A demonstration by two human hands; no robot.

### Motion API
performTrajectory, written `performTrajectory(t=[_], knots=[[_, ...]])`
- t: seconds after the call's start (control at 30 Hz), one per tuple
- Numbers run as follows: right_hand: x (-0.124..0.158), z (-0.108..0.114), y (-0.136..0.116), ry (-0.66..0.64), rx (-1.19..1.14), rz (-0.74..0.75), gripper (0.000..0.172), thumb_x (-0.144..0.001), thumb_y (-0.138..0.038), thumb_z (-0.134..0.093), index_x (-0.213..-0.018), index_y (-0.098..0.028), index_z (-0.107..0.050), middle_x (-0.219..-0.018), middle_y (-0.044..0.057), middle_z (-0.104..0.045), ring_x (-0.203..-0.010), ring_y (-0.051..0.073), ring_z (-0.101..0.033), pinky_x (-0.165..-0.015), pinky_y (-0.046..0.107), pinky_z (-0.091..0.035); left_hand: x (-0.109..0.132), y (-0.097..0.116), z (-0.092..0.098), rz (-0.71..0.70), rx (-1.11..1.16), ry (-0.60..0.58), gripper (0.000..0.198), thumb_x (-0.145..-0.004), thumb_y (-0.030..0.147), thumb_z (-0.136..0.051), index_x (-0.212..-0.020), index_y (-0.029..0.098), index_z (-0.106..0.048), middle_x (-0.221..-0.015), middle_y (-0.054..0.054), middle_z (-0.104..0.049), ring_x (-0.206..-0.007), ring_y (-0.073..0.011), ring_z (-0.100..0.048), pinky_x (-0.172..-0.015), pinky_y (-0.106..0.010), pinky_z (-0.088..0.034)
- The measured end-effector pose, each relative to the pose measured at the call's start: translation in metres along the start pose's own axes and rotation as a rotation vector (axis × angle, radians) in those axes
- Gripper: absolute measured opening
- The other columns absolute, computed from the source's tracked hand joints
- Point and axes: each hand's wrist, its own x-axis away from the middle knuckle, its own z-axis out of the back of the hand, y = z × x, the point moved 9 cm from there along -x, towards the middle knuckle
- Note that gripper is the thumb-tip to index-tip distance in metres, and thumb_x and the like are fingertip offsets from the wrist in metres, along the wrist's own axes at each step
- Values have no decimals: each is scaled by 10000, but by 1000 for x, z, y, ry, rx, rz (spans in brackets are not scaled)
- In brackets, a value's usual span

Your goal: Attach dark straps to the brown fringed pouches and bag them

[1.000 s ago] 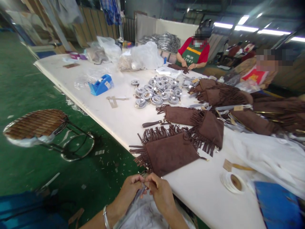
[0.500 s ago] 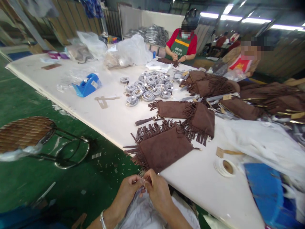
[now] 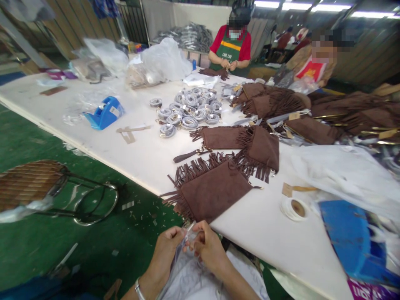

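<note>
Both hands are close together in front of my lap, just off the table's near edge. My left hand (image 3: pixel 167 250) pinches a thin clear plastic bag (image 3: pixel 190 234) between thumb and fingers. Fingers bent, my right hand (image 3: pixel 208 246) grips the other side of the same plastic. Some of the plastic hangs below, and its lower end cannot be told from the pale cloth on my lap. Just beyond my hands lies a brown fringed suede pouch (image 3: pixel 215 189), its fringe over the table edge. Behind it is another fringed brown piece (image 3: pixel 262 148) with a wrist strap (image 3: pixel 187 156).
Coiled grey straps (image 3: pixel 190 108) lie mid-table, left of piled brown bags (image 3: pixel 265 98). A blue tape dispenser (image 3: pixel 104 113) is at left, a white tape roll (image 3: pixel 293 208) and larger blue dispenser (image 3: pixel 350 237) at right. One co-worker (image 3: pixel 231 46) handles brown material; another person sits right. A stool (image 3: pixel 34 183) stands left.
My fingers have moved slightly apart, and more of the clear plastic shows between them. The head view has shifted a little, moving the table scene slightly left and up.
</note>
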Motion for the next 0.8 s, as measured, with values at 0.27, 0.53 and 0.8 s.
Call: performTrajectory(t=[0.27, 0.53, 0.8], knots=[[18, 9, 15, 176, -137, -61, 165, -839, -334, -471, -944, -207, -465, -692, -13, -616, -415, 91, -488, -357, 184, -344, 2, 8, 6, -40, -207, 66, 379, -847, 479, -564, -675, 144, -594, -620, -20, -603, -605, -152, -485, -623, -253, -374], [8, -7, 14, 119, -266, -171, 321, -758, -499, -534, -695, -185, -523, -500, -30, -505, -347, 70, -350, -327, 196, -300, 0, 14, 2, -137, -265, 33, 332, -851, 453, -542, -732, 155, -628, -637, -14, -581, -601, -167, -490, -597, -253, -384], [8, -7, 12, 144, -293, -169, 154, -699, -326, -517, -672, -175, -530, -468, -55, -446, -371, 67, -319, -356, 189, -252, 0, 15, 1, -200, -363, 28, 306, -874, 429, -520, -752, 172, -631, -649, 5, -549, -601, -163, -495, -604, -247, -380]])
